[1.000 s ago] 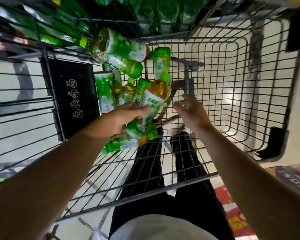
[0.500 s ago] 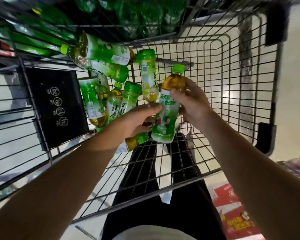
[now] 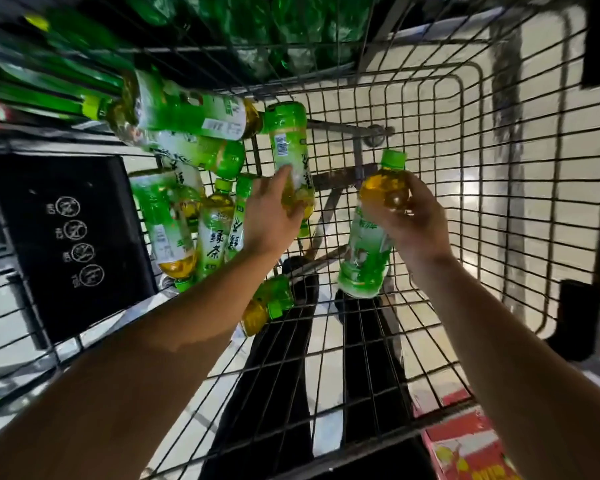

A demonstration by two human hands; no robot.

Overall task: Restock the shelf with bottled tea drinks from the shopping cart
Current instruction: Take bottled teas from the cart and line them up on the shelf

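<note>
Bottled tea drinks: a loose heap (image 3: 187, 188) lies on its sides in the shopping cart (image 3: 499, 188), bunched from nine to twelve o'clock against the left wall and far corner; one more bottle (image 3: 265, 304) lies alone at about six o'clock of the heap, partly under the left forearm.
Cart: wire basket seen from above, its right half bare mesh; a black panel (image 3: 70, 237) with round printed signs hangs at nine o'clock.
Shelf: dark green stock (image 3: 274, 32) shows beyond the cart's far rim at twelve o'clock, blurred, so the free slots cannot be made out.
Right hand (image 3: 416, 230): at three o'clock of the heap, lifted clear of the mesh, wrist bent; its grip is closed round the amber shoulder of an upright bottle (image 3: 369, 237), cap up, base hanging free.
Left hand (image 3: 269, 220): arm reaching in from seven o'clock, palm down; fingers curl over the lower part of a lying bottle (image 3: 291, 161), thumb side hidden, so the grip looks only part closed.
Step in hand: likely picking a second bottle before turning to the shelf.
Doing it well: wrap the left grip fully round the body rather than the slick label edge, lift straight up so neighbours do not roll, keep the right bottle upright and clear of the wire.
</note>
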